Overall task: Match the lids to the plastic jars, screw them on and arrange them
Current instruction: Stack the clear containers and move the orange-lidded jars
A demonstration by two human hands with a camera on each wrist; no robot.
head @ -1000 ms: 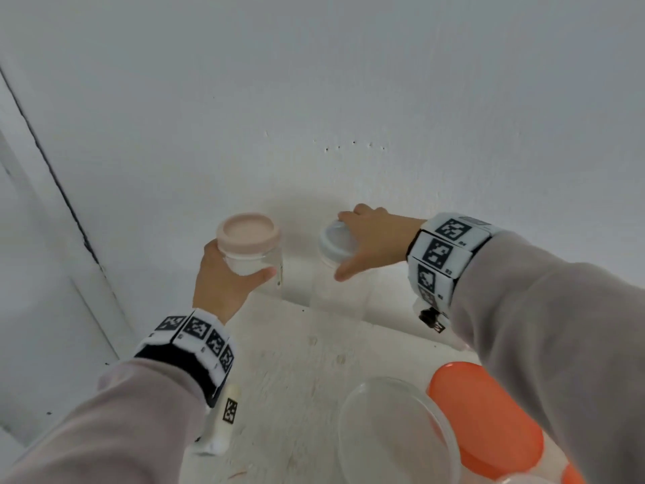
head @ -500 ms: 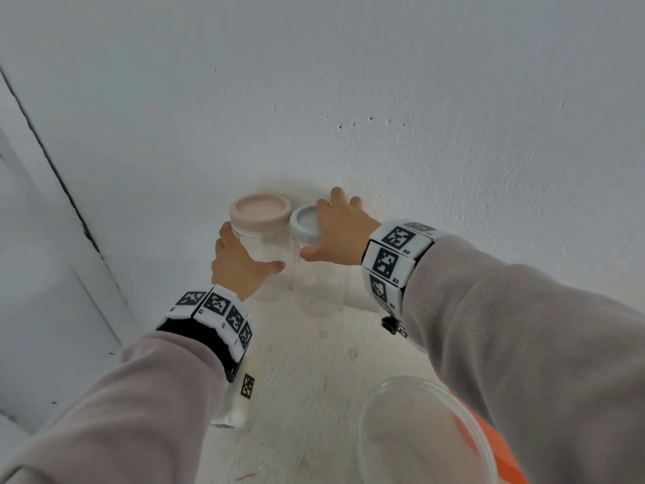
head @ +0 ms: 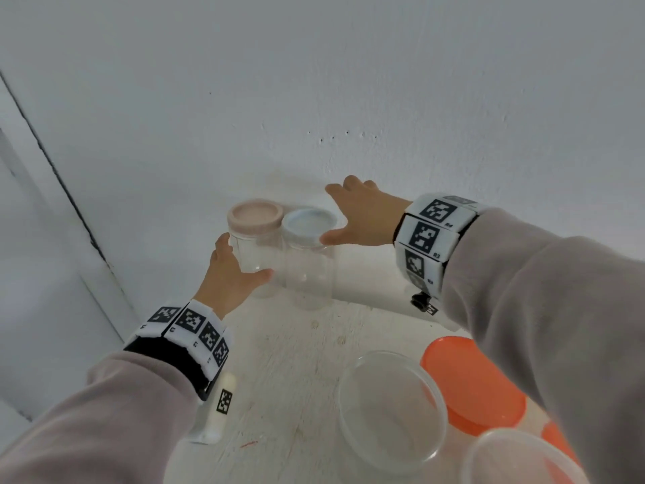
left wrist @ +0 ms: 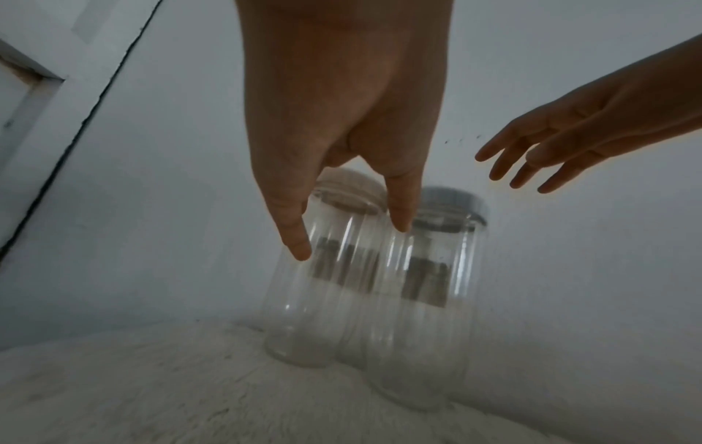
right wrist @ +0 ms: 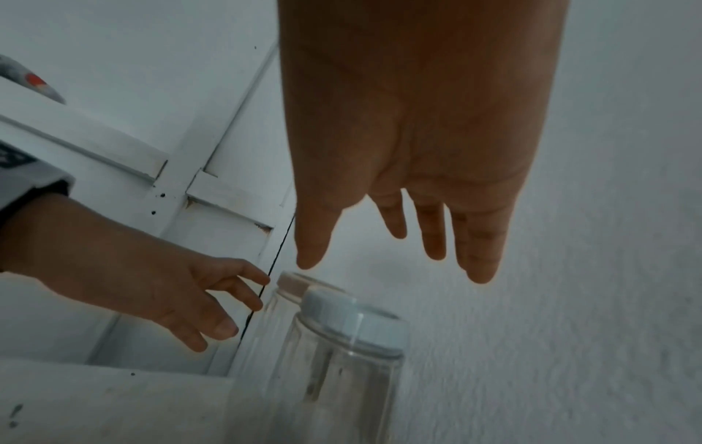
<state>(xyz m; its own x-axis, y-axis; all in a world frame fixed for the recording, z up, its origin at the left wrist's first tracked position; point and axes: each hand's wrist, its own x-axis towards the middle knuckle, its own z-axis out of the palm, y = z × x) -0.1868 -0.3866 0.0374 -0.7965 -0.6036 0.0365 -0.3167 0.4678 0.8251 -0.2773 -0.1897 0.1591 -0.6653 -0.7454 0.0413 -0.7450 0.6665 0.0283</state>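
A: Fig. 1, centre: pink-lidded jar (head: 253, 246) and blue-lidded jar (head: 309, 260), both clear plastic, upright, capped, side by side and touching or nearly so, at the far edge of the desk (head: 279, 379) against the wall (head: 314, 82); how would they handle?

B: Judged light, being empty; thin-walled, so likely to flex under a hard squeeze; smooth sides, probably slippery; best taken round the body below the lid, or over the ridged lid from above

A: And the hands?

B: Left hand (head: 232, 279): fingers apart and relaxed, thumb and fingertips (left wrist: 300, 249) at the wall of the pink-lidded jar, clamped on nothing; whether they touch it cannot be told; right hand (head: 363, 218): fingers (right wrist: 478, 240) spread and straight, just beside the blue lid, holding nothing

A: Periphery?

B: Nearer the viewer, well apart from the pair: an open clear container (head: 391, 410) beside an orange lid (head: 471, 382); judged to be next in line for matching
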